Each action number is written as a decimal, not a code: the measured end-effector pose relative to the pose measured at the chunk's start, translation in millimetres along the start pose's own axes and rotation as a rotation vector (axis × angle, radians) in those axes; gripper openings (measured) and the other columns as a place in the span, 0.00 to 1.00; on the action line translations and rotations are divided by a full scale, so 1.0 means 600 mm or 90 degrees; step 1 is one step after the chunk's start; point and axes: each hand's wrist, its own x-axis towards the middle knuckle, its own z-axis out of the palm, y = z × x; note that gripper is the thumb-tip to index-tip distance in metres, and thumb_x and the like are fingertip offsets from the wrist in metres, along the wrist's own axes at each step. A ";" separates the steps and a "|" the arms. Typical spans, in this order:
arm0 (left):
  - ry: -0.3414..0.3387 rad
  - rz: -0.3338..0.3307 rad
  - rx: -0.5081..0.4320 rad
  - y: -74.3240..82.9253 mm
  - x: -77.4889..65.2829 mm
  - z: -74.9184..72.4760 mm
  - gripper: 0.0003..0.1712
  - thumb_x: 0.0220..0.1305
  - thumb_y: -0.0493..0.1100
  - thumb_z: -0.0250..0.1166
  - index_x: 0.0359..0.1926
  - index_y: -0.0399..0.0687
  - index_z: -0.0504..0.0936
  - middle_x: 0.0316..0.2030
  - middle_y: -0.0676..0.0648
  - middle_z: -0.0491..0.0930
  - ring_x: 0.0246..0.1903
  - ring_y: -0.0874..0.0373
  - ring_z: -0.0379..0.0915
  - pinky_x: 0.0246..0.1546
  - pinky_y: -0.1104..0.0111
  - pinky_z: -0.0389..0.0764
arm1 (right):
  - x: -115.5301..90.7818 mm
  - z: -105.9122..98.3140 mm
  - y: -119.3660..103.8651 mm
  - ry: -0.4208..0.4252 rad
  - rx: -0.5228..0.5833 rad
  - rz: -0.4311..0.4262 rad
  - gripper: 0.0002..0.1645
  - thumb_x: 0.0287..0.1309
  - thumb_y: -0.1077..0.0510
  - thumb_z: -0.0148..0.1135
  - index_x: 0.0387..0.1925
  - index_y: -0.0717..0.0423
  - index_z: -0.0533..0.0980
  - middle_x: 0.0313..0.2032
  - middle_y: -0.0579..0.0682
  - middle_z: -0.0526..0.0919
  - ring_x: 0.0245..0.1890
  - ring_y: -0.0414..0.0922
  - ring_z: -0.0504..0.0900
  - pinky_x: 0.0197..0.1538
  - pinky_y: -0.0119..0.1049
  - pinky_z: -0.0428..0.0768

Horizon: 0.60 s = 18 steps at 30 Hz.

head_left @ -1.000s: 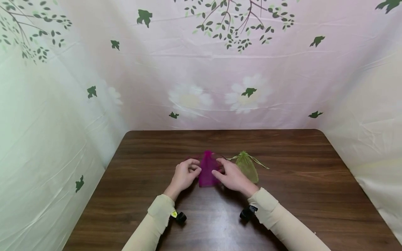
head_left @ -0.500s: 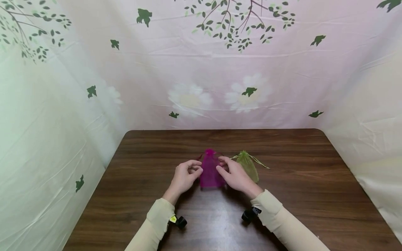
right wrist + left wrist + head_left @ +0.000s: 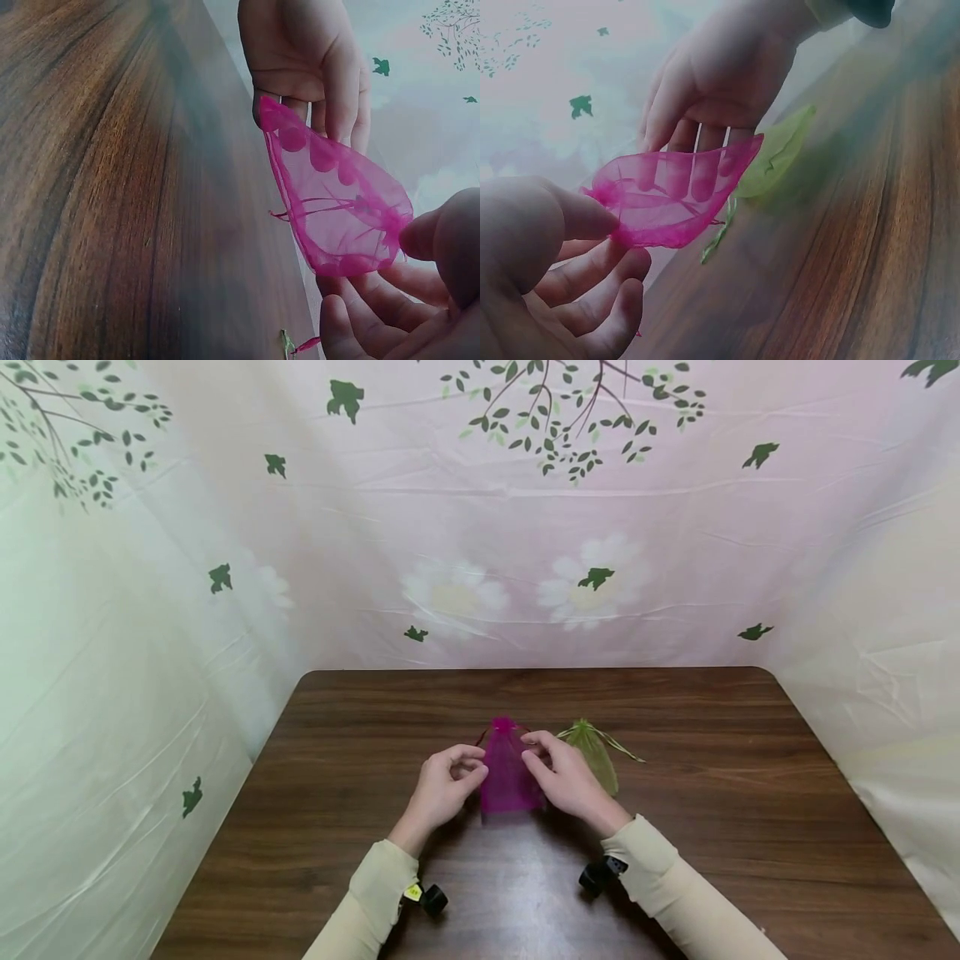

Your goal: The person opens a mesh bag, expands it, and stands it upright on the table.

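A sheer magenta organza drawstring pouch (image 3: 512, 783) is held up between the two hands, its gathered neck pointing away and its wide bottom toward the person. On its left edge the left hand (image 3: 446, 785) pinches it between thumb and fingers. The right hand (image 3: 567, 778) pinches the opposite edge near the neck. In the left wrist view the pouch (image 3: 675, 199) is see-through, and the fingers behind it show through the mesh. Nothing else solid is visible inside it. Dark red drawstrings trail beside the neck, partly hidden by the hands.
An olive-green organza pouch (image 3: 600, 762) lies on the brown wooden table (image 3: 712, 827) just beyond the right hand, which covers part of it; its cords spread to the right. Printed fabric (image 3: 510, 527) hangs behind the table and on both sides.
The magenta pouch has shifted slightly right and spread wider. The right hand has moved a little right and away from the left hand, which has moved only slightly. The green pouch has stayed put.
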 end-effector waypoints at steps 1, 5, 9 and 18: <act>0.001 0.000 -0.001 0.001 0.000 0.001 0.11 0.68 0.37 0.71 0.50 0.44 0.88 0.37 0.46 0.89 0.31 0.59 0.83 0.28 0.69 0.82 | 0.000 0.000 0.000 0.003 0.001 -0.001 0.16 0.77 0.58 0.59 0.60 0.57 0.79 0.41 0.48 0.87 0.41 0.43 0.84 0.46 0.40 0.82; 0.004 0.000 -0.016 0.004 -0.001 0.003 0.10 0.68 0.37 0.71 0.49 0.44 0.88 0.37 0.46 0.88 0.29 0.59 0.83 0.26 0.69 0.82 | 0.002 0.001 -0.001 0.024 0.005 -0.002 0.11 0.77 0.57 0.59 0.54 0.55 0.81 0.37 0.45 0.85 0.37 0.41 0.81 0.44 0.39 0.80; 0.009 0.004 -0.020 0.003 -0.001 0.006 0.07 0.68 0.37 0.71 0.46 0.44 0.88 0.35 0.46 0.88 0.28 0.59 0.81 0.25 0.70 0.81 | 0.001 0.002 -0.005 0.038 0.006 -0.004 0.08 0.76 0.58 0.60 0.48 0.55 0.83 0.35 0.45 0.84 0.36 0.41 0.79 0.43 0.38 0.79; 0.048 0.029 -0.018 0.009 -0.001 0.010 0.06 0.69 0.42 0.72 0.44 0.47 0.88 0.36 0.49 0.87 0.29 0.60 0.79 0.33 0.70 0.81 | -0.001 0.001 -0.007 0.049 0.009 -0.023 0.04 0.73 0.61 0.63 0.43 0.54 0.83 0.34 0.44 0.85 0.35 0.40 0.80 0.42 0.35 0.80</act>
